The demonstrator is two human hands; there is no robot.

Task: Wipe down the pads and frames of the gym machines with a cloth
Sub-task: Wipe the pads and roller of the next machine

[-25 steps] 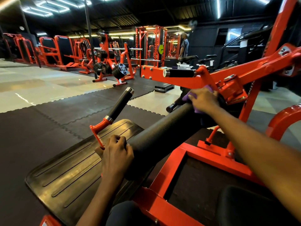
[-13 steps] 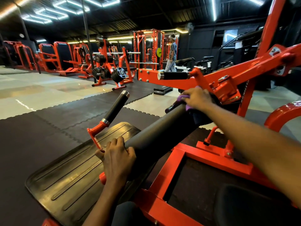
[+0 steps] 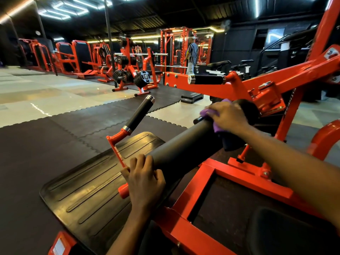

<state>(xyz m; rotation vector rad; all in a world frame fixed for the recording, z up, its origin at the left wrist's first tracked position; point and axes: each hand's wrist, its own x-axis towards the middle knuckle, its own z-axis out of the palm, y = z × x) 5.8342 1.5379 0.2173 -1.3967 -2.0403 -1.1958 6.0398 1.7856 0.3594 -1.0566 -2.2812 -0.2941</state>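
Hands are kept well apart on one black roller pad (image 3: 184, 150), which runs from the middle of the view up toward 2 o'clock. The right hand (image 3: 228, 116) is laid palm-down on the far end of the pad, at about 2 o'clock. Its fingers are stretched out with only a slight bend, and their tips are blurred. A purple cloth (image 3: 207, 113) is pressed between this hand and the pad. It is bunched beyond the fingertips, and a fold hangs under the palm.

The left hand (image 3: 145, 179) is set on the near end of the pad, just below centre. Its fingers are curled over the top of the roller and its thumb lies beside a thin orange bracket (image 3: 117, 155). Nothing else is held in it.

The pad is carried by an orange machine frame (image 3: 198, 183) that fills the view from 3 to 6 o'clock. A black ribbed footplate (image 3: 82, 190) lies at 7 o'clock, partly under the near end of the pad. A black-gripped handle (image 3: 139, 115) is tilted upward just left of centre, and a second grip (image 3: 206, 80) lies level at 1 o'clock. Dark interlocking floor mats (image 3: 36, 144) are spread at 9 o'clock. Loaded weight plates (image 3: 141, 79) are seen near 12 o'clock, and a person in a striped shirt (image 3: 192, 52) stands beyond them beside an orange rack.
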